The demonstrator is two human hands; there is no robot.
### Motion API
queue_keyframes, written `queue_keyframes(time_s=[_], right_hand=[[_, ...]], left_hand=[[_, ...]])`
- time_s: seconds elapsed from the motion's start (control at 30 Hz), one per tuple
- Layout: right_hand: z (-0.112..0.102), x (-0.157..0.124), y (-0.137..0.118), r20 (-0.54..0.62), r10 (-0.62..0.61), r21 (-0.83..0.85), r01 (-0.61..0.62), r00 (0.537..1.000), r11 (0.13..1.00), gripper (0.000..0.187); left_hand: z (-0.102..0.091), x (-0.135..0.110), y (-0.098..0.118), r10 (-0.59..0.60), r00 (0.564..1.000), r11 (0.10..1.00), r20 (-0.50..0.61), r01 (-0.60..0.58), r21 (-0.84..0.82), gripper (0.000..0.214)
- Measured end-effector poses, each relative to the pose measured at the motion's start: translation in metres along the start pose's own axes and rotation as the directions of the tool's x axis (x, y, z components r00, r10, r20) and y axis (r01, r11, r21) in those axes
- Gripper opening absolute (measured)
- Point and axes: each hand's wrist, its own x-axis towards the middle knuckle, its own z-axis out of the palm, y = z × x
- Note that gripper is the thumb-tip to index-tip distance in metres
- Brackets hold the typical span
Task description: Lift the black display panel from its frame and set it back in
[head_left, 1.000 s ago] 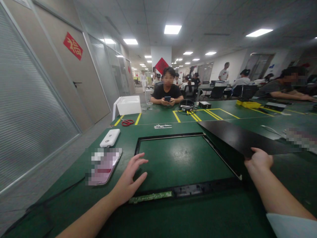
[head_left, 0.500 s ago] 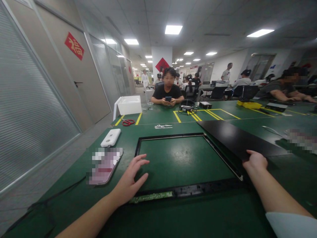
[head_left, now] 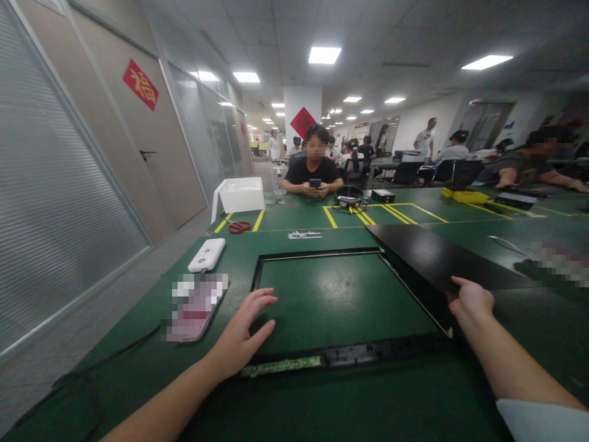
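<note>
A black rectangular frame (head_left: 322, 253) lies on the green table (head_left: 331, 294), with a green circuit board strip (head_left: 285, 366) along its near bar. My left hand (head_left: 243, 334) is over the frame's left side, fingers spread and nothing gripped; whether it touches the frame I cannot tell. To the right, my right hand (head_left: 472, 301) pinches the near edge of a thin black panel (head_left: 437, 255). That edge is raised off the table and the panel slants beside the frame's right bar. The fingers under the panel are hidden.
Left of the frame lie a white power bank (head_left: 207, 255) and a phone (head_left: 200, 316) with a cable. Beyond are red-handled scissors (head_left: 239, 227), small white pieces (head_left: 304, 234), a white foam box (head_left: 242, 194) and a headset (head_left: 348, 197). A person (head_left: 313, 169) sits opposite.
My right hand has moved slightly left, shifting the panel's near edge toward the frame. My left hand stays nearly where it was.
</note>
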Motion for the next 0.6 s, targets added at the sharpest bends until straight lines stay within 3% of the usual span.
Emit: queue_keyframes(time_s=[0.6], right_hand=[[0.006, -0.021, -0.003, 0.034, -0.057, -0.011, 0.057, 0.998, 0.998, 0.031]], left_hand=[[0.000, 0.001, 0.002, -0.008, 1.000, 0.997, -0.010, 0.007, -0.080, 0.033]])
